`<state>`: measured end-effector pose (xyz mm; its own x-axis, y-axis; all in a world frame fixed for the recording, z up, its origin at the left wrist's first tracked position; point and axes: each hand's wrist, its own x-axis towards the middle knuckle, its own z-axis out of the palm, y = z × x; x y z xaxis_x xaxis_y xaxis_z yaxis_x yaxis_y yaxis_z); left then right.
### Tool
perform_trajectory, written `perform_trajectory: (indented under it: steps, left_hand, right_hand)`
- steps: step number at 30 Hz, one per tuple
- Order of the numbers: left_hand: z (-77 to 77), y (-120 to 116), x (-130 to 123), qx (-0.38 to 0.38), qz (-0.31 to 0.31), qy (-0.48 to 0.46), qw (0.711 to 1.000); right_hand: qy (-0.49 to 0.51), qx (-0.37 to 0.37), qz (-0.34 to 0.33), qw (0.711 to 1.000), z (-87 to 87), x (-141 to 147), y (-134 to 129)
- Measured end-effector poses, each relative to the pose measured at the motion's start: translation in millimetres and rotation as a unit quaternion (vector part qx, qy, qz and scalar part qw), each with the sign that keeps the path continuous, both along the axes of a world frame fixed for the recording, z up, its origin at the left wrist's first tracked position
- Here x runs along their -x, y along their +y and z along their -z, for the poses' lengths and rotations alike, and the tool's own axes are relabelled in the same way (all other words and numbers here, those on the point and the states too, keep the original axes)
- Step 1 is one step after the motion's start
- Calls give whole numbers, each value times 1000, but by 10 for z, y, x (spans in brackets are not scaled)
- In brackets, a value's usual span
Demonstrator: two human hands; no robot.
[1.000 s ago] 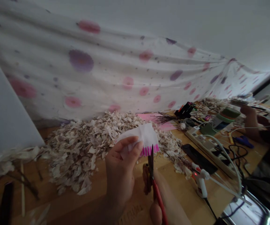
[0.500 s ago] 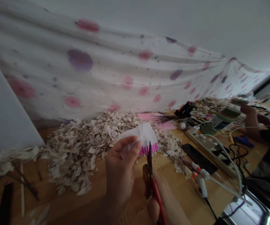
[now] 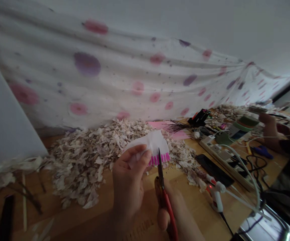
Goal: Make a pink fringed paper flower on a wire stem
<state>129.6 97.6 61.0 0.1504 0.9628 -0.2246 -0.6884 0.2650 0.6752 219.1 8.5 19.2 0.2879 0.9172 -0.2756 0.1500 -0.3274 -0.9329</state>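
in the head view, the left hand pinches a piece of white paper between thumb and forefinger, the tips pressed together on its near side; the paper is raised in front of a heap of pale scraps, with a row of bright pink stripes along its lower edge; the right hand has its fingers curled round the red handles of a pair of scissors, thumb on the near side; the scissors point up and away, their dark blades close together and their tip over the striped edge; whether paper sits between the blades, i cannot tell; the scraps lie on a wooden table, below a flowered cloth; a pink sheet lies behind the paper; to the right are a white glue gun with a small red light, a flat black slab and a power strip with plugs in it; farther right, another person's hand is near a green tub.
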Motion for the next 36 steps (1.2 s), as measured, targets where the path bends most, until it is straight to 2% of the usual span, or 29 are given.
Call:
perform_trajectory:
  steps: [4,10,16,23,36]
  left_hand:
    - [9,0,9,-9,7,-8,1000]
    - [-12,-2,6,-19,-3,-2,1000]
    - [-53,16,4,-17,-21,-8,1000]
    - [-37,29,14,-14,-35,-38,999]
    - [-37,-8,21,7,-11,-57,998]
  right_hand:
    - [-12,22,-2,1000,-72,17,11]
    - [-5,39,-13,999,-47,-4,11]
    - [-197,-39,-79,976,169,-123,-48]
    - [-178,-43,-108,977,425,-93,-174]
    - [-193,-149,-92,965,557,-191,-79]
